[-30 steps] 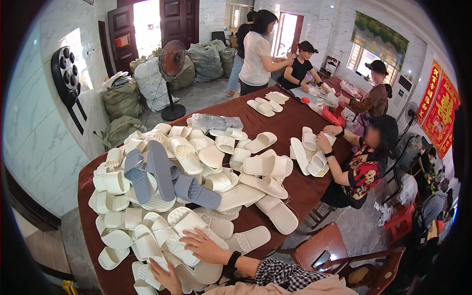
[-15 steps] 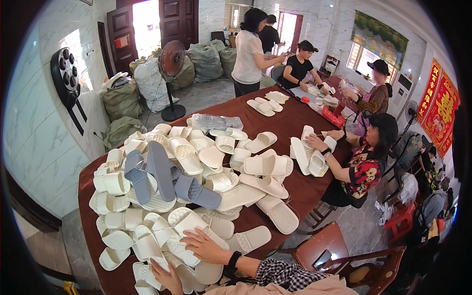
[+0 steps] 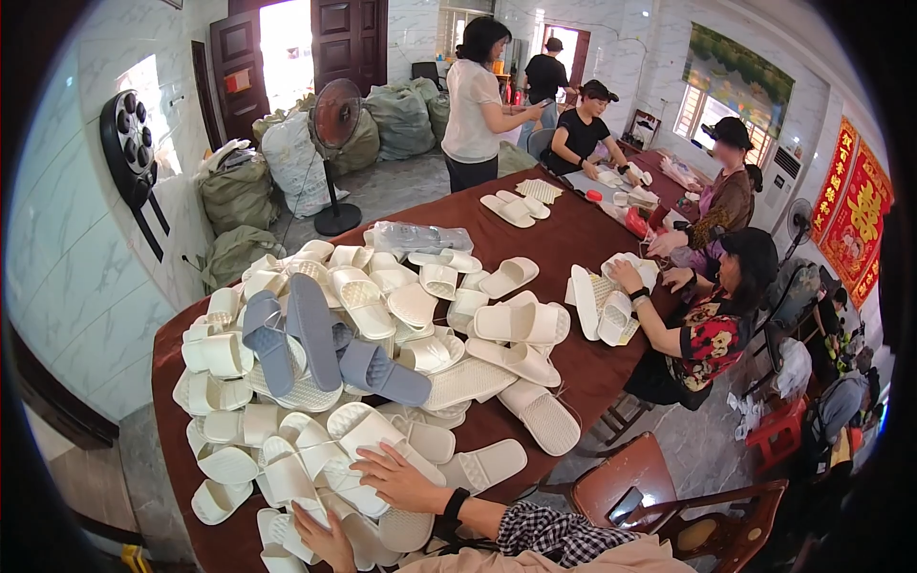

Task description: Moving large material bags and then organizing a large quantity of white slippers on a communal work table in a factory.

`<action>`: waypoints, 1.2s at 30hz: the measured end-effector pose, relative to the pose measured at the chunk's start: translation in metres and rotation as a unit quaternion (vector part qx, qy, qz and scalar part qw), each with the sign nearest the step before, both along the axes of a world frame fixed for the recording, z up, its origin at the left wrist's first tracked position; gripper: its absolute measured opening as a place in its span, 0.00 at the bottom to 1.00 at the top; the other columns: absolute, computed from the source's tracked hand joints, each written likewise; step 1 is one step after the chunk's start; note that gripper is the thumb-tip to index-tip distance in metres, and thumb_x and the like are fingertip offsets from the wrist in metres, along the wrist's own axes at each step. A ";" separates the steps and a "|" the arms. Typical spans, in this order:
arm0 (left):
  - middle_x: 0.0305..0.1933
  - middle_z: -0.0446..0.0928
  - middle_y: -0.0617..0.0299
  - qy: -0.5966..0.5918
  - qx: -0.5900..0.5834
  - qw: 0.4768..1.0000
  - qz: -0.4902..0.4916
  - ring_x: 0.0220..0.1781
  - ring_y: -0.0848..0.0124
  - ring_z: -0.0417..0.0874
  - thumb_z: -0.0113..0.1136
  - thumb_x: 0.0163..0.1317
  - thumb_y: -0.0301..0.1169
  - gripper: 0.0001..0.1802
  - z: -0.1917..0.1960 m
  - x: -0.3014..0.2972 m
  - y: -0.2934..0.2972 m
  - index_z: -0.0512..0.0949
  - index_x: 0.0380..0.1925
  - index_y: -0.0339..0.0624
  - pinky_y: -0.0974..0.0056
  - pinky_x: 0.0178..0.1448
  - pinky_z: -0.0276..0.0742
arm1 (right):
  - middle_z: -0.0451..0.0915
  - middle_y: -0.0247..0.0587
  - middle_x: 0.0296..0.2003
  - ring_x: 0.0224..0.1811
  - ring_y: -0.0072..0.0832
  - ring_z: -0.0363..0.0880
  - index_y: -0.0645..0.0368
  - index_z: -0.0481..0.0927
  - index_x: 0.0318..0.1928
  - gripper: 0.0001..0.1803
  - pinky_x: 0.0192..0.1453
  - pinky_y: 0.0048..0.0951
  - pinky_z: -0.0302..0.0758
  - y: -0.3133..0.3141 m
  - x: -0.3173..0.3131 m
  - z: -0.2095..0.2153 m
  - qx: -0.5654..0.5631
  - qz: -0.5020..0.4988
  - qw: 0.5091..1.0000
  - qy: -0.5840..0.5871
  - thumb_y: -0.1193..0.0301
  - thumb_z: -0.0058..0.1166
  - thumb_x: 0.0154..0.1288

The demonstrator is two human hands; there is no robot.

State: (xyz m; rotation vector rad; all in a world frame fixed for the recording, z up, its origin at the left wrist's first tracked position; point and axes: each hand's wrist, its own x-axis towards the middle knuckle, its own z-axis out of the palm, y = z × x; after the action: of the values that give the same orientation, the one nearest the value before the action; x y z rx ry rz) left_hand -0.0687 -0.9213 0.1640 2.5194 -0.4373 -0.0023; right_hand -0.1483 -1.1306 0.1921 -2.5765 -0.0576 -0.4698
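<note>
A big heap of cream slippers covers the near and left part of the brown table. My right hand, with a black band at its wrist, lies with fingers spread across a cream slipper at the near side of the heap. Lower and to the left, my left hand rests against other cream slippers, its fingers stretched and apart. Its palm is hidden. Several grey-blue slippers lie on top of the heap.
Across the table a co-worker handles a pair of cream slippers. More people work or stand farther back. A wooden chair stands by the near right edge. A floor fan and full sacks stand behind the table.
The co-worker across the table has brought a slipper down, and it lies lower in their hands. People farther back have shifted a little. My hands keep their place on the slippers.
</note>
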 end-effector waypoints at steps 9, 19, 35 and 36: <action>0.62 0.61 0.34 0.000 -0.007 1.000 0.007 0.62 0.40 0.63 0.51 0.62 0.53 0.42 0.007 -0.001 -0.004 0.54 0.67 0.37 0.45 0.62 0.62 | 0.63 0.34 0.62 0.73 0.34 0.46 0.54 0.75 0.42 0.16 0.76 0.46 0.36 0.000 -0.001 0.003 -0.001 -0.002 1.000 -0.001 0.75 0.58 0.49; 0.61 0.62 0.34 -0.026 -0.003 1.000 -0.005 0.62 0.41 0.64 0.50 0.62 0.54 0.42 -0.001 0.002 0.000 0.54 0.67 0.37 0.45 0.62 0.62 | 0.63 0.34 0.62 0.73 0.33 0.45 0.54 0.74 0.42 0.18 0.76 0.47 0.37 0.000 -0.001 0.000 -0.007 -0.002 1.000 -0.007 0.74 0.59 0.48; 0.63 0.60 0.34 -0.020 0.010 1.000 -0.007 0.63 0.40 0.62 0.48 0.63 0.55 0.43 -0.006 0.003 0.002 0.51 0.68 0.38 0.44 0.62 0.61 | 0.63 0.35 0.61 0.73 0.34 0.45 0.55 0.74 0.41 0.16 0.76 0.47 0.37 0.001 0.000 -0.002 -0.013 -0.007 1.000 -0.022 0.76 0.56 0.48; 0.63 0.60 0.34 -0.017 0.012 1.000 -0.004 0.63 0.40 0.62 0.48 0.63 0.55 0.43 -0.005 0.003 0.001 0.51 0.68 0.38 0.44 0.62 0.61 | 0.63 0.35 0.61 0.73 0.34 0.45 0.55 0.74 0.41 0.16 0.76 0.46 0.37 0.001 0.000 -0.002 -0.009 -0.007 1.000 -0.023 0.76 0.56 0.48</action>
State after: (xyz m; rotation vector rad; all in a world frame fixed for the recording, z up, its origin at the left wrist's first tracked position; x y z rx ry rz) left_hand -0.0660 -0.9199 0.1588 2.5446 -0.4637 0.0317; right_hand -0.1488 -1.1298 0.1904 -2.5858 -0.0613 -0.5353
